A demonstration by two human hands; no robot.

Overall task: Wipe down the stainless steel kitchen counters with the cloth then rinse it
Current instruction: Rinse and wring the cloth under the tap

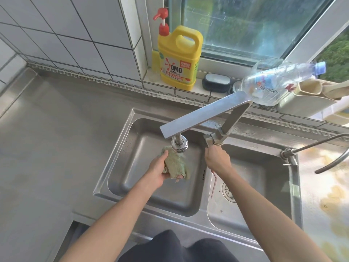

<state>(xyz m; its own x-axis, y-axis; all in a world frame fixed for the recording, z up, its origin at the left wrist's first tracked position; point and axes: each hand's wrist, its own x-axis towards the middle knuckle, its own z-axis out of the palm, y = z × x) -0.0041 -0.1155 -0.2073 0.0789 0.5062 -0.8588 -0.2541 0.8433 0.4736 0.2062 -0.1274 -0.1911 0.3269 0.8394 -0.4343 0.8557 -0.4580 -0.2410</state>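
Note:
My left hand point(157, 168) grips a bunched pale green cloth point(176, 165) over the left sink basin point(120, 176), directly under the round spray head point(179, 145) of the flat steel faucet point(204, 116). My right hand point(217, 157) reaches up to the faucet's lever point(208, 140) at the divider between the two basins, with its fingers closed around the lever's end. The stainless steel counter point(56, 129) stretches to the left of the sink.
A yellow detergent jug point(179, 59) with a red pump stands on the window ledge, beside a dark soap dish point(216, 82) and a tilted clear plastic bottle point(273, 82). The right basin point(255, 186) has a drain strainer. A thin curved tap point(321, 146) rises at the far right.

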